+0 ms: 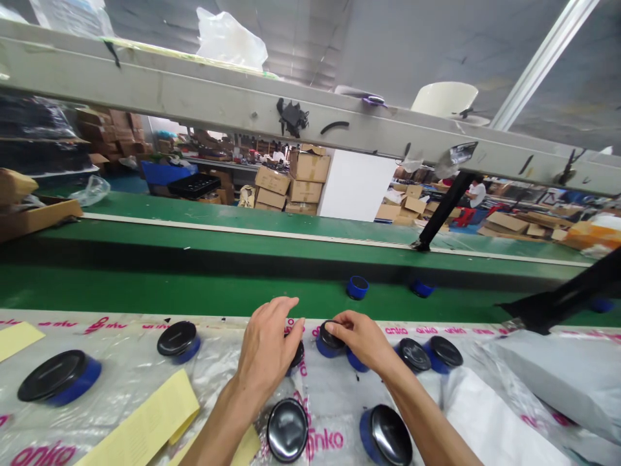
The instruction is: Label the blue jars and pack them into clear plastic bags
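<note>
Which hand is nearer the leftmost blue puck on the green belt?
Right. The right hand is just on the near side of that puck, touching another puck; the left hand is farther off, to its left and also on the near side.

Two bare forearms (228, 408) narrow toward the wrists (250, 382), with bare hands (264, 343) and slender fingers (281, 305).

head view | forward, downward | close behind hands (266, 343) (366, 340) (sole view)
</note>
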The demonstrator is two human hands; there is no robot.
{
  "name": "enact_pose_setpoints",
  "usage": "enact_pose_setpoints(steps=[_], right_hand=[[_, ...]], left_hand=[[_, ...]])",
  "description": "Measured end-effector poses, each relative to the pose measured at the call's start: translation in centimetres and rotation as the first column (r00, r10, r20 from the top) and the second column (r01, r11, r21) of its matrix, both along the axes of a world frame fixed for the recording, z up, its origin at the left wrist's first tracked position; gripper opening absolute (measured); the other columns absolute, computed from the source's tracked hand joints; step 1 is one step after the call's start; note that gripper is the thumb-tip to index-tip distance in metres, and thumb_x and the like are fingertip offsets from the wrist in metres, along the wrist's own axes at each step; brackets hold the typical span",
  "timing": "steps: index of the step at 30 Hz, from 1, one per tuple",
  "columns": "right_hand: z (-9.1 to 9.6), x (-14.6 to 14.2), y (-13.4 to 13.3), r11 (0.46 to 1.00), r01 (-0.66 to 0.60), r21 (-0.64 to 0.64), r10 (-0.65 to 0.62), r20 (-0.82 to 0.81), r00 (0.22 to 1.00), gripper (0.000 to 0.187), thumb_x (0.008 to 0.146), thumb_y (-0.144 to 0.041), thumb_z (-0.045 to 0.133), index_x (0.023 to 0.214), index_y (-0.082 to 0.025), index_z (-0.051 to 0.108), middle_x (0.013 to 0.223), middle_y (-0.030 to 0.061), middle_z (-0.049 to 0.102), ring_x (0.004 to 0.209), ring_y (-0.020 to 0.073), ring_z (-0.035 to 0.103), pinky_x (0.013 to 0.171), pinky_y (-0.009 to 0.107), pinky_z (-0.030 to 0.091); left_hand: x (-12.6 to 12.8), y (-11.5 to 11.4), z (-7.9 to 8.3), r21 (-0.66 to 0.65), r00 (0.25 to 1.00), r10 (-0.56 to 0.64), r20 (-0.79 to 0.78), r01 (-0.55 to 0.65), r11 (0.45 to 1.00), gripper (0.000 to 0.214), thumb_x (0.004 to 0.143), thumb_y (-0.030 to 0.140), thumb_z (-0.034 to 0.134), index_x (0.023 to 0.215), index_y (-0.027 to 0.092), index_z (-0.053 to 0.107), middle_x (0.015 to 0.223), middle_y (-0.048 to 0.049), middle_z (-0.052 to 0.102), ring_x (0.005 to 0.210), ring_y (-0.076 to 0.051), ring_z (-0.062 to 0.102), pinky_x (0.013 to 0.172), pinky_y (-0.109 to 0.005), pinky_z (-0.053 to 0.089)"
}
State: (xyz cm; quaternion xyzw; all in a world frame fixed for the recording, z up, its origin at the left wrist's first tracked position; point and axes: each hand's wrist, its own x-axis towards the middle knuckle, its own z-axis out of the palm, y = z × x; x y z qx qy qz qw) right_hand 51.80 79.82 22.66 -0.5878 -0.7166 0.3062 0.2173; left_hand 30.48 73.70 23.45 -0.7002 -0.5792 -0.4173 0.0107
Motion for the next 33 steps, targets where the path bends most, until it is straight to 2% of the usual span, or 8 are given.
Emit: enact_pose_setpoints(steps=[4, 10, 16, 20, 22, 27, 30, 33], right_hand=[[0.1, 0.1, -0.1, 0.999, -0.036, -0.02, 0.037, 0.022, 0.999, 0.034, 0.084, -0.053, 0.061, 0.088, -0.021, 0.071, 0.082, 0.0038, 0.075, 0.076, 0.0216, 0.067, 0.065, 0.029, 0.042], [0.6, 0.4, -0.3, 1.0, -0.024, 0.0, 0.024, 0.079, 0.997, 0.037, 0.078, -0.056, 0.07, 0.092, -0.022, 0.073, 0.09, 0.0047, 0.076, 0.085, 0.0251, 0.067, 0.07, 0.03, 0.043], [2.4, 1.1, -0.5, 0.997, 0.038, 0.063, -0.044, 0.092, 0.995, 0.044, 0.093, -0.059, 0.048, 0.093, -0.023, 0.073, 0.095, 0.0052, 0.076, 0.089, 0.025, 0.067, 0.076, 0.032, 0.043], [2.0, 0.1, -0.1, 0.999, 0.025, 0.027, -0.028, 0.099, 0.995, 0.034, 0.082, -0.053, 0.066, 0.079, -0.02, 0.074, 0.075, 0.0042, 0.074, 0.074, 0.0238, 0.066, 0.068, 0.03, 0.042], [2.2, 0.2, 0.2, 0.999, 0.024, 0.027, -0.026, 0.084, 0.996, 0.034, 0.081, -0.052, 0.067, 0.076, -0.019, 0.074, 0.07, 0.0042, 0.072, 0.071, 0.0235, 0.066, 0.066, 0.03, 0.043], [4.3, 4.3, -0.7, 0.988, 0.085, 0.129, -0.085, -0.009, 0.996, 0.05, 0.096, -0.053, 0.041, 0.106, -0.017, 0.073, 0.109, 0.0104, 0.075, 0.103, 0.0261, 0.066, 0.089, 0.035, 0.047], [4.3, 6.6, -2.6, 0.989, 0.057, 0.138, -0.066, 0.063, 0.996, 0.054, 0.087, -0.053, 0.06, 0.125, -0.017, 0.067, 0.129, 0.0126, 0.068, 0.12, 0.0301, 0.059, 0.102, 0.041, 0.043], [3.2, 6.8, -4.2, 0.989, -0.064, 0.133, 0.027, 0.265, 0.964, 0.062, 0.081, -0.044, 0.07, 0.136, -0.019, 0.06, 0.141, 0.0127, 0.06, 0.13, 0.0314, 0.053, 0.109, 0.044, 0.038]], left_hand=[[-0.2, -0.1, 0.1, -0.004, 1.0, -0.005, -0.002, 0.005, 1.0, 0.029, 0.092, 0.023, 0.061, 0.12, 0.018, 0.064, 0.12, -0.011, 0.071, 0.112, -0.029, 0.066, 0.097, -0.049, 0.054], [-0.1, -0.2, 0.2, 0.01, 1.0, -0.012, -0.006, 0.012, 1.0, 0.028, 0.091, 0.022, 0.062, 0.119, 0.017, 0.065, 0.119, -0.0107, 0.072, 0.11, -0.029, 0.067, 0.096, -0.049, 0.055], [0.0, -0.4, 0.7, 0.031, 1.0, -0.011, -0.015, 0.012, 0.999, 0.027, 0.091, 0.024, 0.061, 0.117, 0.019, 0.065, 0.118, -0.0099, 0.072, 0.109, -0.03, 0.068, 0.093, -0.047, 0.056], [0.0, -0.4, 0.8, 0.046, 1.0, -0.007, -0.025, 0.008, 0.999, 0.026, 0.091, 0.024, 0.06, 0.116, 0.02, 0.065, 0.117, -0.0096, 0.073, 0.107, -0.029, 0.069, 0.093, -0.046, 0.056], [0.0, -0.4, 0.9, 0.044, 0.999, -0.008, -0.032, 0.009, 0.999, 0.026, 0.092, 0.024, 0.059, 0.116, 0.019, 0.065, 0.117, -0.0098, 0.072, 0.107, -0.029, 0.069, 0.093, -0.046, 0.056], [0.2, -0.6, 0.9, 0.029, 0.999, -0.035, -0.037, 0.036, 0.999, 0.027, 0.093, 0.024, 0.057, 0.119, 0.019, 0.064, 0.121, -0.0094, 0.071, 0.109, -0.028, 0.068, 0.094, -0.046, 0.056], [0.5, -0.7, 0.8, 0.036, 0.998, -0.047, -0.031, 0.048, 0.998, 0.027, 0.093, 0.024, 0.058, 0.12, 0.019, 0.063, 0.12, -0.0092, 0.071, 0.108, -0.028, 0.068, 0.093, -0.046, 0.056], [0.9, -0.8, 0.7, 0.035, 0.998, -0.061, -0.032, 0.062, 0.997, 0.026, 0.093, 0.024, 0.058, 0.119, 0.02, 0.063, 0.119, -0.009, 0.071, 0.107, -0.028, 0.068, 0.092, -0.046, 0.056]])
